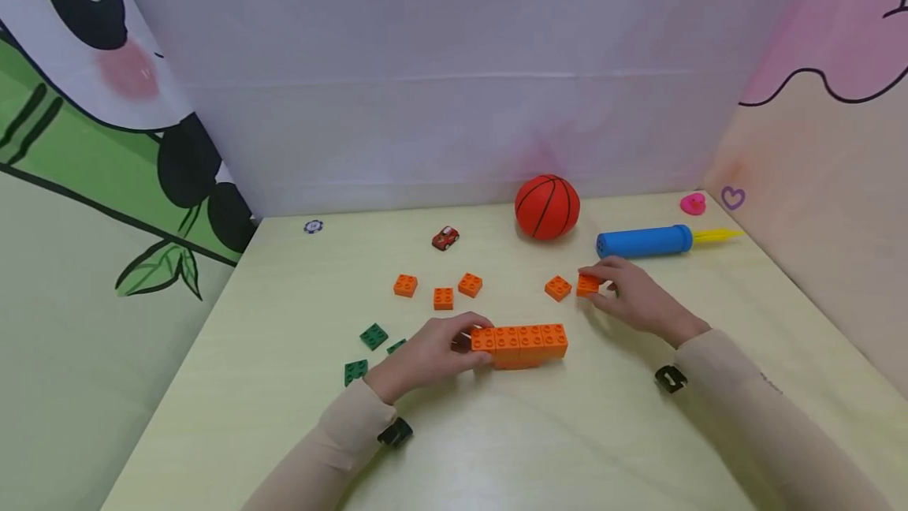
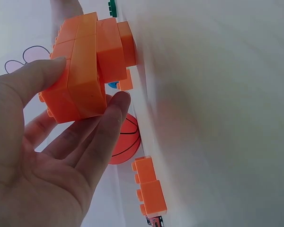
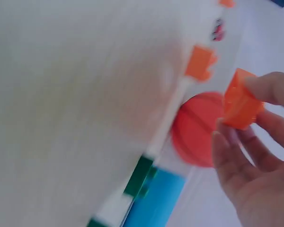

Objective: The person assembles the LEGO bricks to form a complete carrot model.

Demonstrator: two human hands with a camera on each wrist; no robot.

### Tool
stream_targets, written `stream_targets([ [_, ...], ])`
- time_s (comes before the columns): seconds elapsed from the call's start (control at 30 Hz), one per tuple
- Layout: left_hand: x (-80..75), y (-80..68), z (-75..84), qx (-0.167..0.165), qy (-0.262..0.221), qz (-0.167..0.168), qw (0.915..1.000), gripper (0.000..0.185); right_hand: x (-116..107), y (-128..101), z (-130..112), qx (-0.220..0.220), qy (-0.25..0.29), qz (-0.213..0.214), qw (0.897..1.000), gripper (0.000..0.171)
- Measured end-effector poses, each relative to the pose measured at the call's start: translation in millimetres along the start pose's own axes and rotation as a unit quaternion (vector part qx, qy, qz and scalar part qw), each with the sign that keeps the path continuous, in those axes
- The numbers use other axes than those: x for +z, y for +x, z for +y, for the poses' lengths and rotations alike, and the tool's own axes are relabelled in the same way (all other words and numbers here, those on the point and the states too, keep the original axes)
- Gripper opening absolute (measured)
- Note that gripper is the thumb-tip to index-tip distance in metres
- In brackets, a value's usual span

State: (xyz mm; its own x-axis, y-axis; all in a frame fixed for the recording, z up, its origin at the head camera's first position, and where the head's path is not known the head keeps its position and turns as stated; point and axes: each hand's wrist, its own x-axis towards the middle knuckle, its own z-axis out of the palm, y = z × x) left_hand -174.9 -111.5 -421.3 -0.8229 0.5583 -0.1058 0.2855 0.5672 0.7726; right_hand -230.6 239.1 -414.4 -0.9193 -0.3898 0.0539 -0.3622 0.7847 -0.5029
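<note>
My left hand point(image 1: 431, 349) grips the left end of an orange toy-brick assembly point(image 1: 525, 341), thumb on the near side and fingers behind. Its long studded top row overhangs narrower bricks beneath, which the left wrist view shows as a stepped stack. To the right and farther back, my right hand point(image 1: 634, 298) pinches a single orange brick point(image 3: 241, 101) between thumb and fingers. Just left of those fingertips a loose orange brick point(image 1: 558, 288) lies on the table. Several green bricks point(image 1: 373, 336) lie beside the left hand, some partly hidden by it.
Three orange bricks point(image 1: 443, 299) lie left of centre, behind the left hand. Farther back are a small red toy car point(image 1: 445, 238), a red ball point(image 1: 547, 207), a blue pump point(image 1: 644, 241) with a yellow tip, a pink toy point(image 1: 693, 203) and a round chip point(image 1: 314, 226).
</note>
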Motion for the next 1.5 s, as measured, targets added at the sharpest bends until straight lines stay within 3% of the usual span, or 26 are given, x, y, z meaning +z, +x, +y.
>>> stream_targets([
  [0.1,0.1,-0.3,-0.2,-0.003,-0.001,0.001,1.0,0.041,7.0,-13.1,-17.4,-0.034,0.054,0.039,0.997,0.046],
  [0.23,-0.2,-0.8,-0.8,-0.001,0.002,0.002,1.0,0.041,18.6,-28.7,-42.2,-0.092,0.122,0.056,0.987,0.046],
  [0.5,0.1,-0.4,-1.4,0.005,0.004,0.0,1.0,0.042,33.3,-35.4,-57.5,-0.144,0.139,0.035,0.979,0.039],
  [0.87,0.6,-0.2,-1.7,0.006,0.011,0.002,0.9999,0.04,34.8,-34.8,-57.9,-0.117,0.159,0.003,0.98,0.039],
  [1.03,-0.2,-1.1,-0.3,0.005,0.012,0.006,0.9999,0.041,34.3,-32.9,-59.5,-0.11,0.144,-0.004,0.983,0.041],
  [1.5,0.0,-1.3,-0.8,0.008,0.01,0.006,0.9999,0.04,33.1,-30.7,-56.9,-0.133,0.126,-0.01,0.983,0.043],
])
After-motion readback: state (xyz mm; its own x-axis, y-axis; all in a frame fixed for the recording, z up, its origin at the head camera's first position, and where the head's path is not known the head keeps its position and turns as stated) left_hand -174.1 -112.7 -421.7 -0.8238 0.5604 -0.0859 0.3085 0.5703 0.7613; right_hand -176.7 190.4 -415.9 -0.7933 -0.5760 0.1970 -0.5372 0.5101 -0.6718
